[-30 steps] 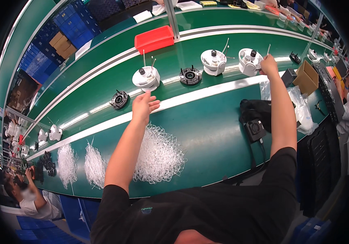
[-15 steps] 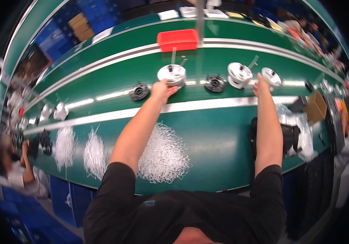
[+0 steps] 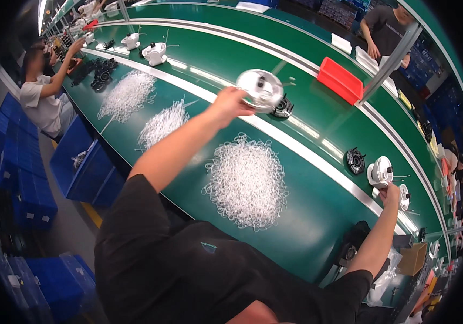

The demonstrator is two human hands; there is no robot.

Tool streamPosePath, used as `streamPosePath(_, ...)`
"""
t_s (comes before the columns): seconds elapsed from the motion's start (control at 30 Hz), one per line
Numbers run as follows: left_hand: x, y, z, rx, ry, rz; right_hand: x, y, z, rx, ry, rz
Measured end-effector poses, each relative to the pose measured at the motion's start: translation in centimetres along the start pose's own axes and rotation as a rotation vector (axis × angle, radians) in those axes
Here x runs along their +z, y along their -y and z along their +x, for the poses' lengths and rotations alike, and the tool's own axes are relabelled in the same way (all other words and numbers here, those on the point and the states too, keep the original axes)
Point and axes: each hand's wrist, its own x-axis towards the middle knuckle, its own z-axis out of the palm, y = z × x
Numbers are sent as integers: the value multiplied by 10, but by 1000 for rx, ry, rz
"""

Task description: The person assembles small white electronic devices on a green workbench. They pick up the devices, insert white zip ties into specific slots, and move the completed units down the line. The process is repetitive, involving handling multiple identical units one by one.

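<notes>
White loops make a broad heap (image 3: 246, 182) on the green tabletop (image 3: 307, 216), and everything else can be placed from it. Straight beyond the heap, over the far side of the pale rail (image 3: 307, 156), the left hand (image 3: 228, 105) has its grip narrowed on the near edge of a round white unit (image 3: 260, 89), thumb above and fingers below; the unit is a little blurred. A black ring (image 3: 282, 108) lies just behind that unit, partly hidden by it. Right of the heap, also past the rail, the right hand (image 3: 389, 193) meets the base of a second white unit (image 3: 381, 173); how firmly its grip is closed I cannot tell. Another black ring (image 3: 355, 161) sits near that unit, on the side toward the heap, and a further white unit (image 3: 404, 197) shows beyond the right hand. As a judgement, the handling is midway: both units are in contact with a hand and neither is released. Both black rings lie loose, not joined to any unit. Left of the heap, a pile of white strips (image 3: 164, 124) remains, and the heap itself looks plentiful, so much material seems unused.
</notes>
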Motion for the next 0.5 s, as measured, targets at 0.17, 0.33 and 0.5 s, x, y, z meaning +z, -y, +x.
streamPosePath(0.17, -71, -9, -35, -14, -228, 106, 9, 17, -54, -193, 58, -122)
streamPosePath(0.33, -116, 3, -51, -76, -226, 49, 46, 54, -193, -356, 288, -167)
streamPosePath(0.5, -119, 5, -63, -149, -254, 41, 68, 23, -268, -449, 410, -254)
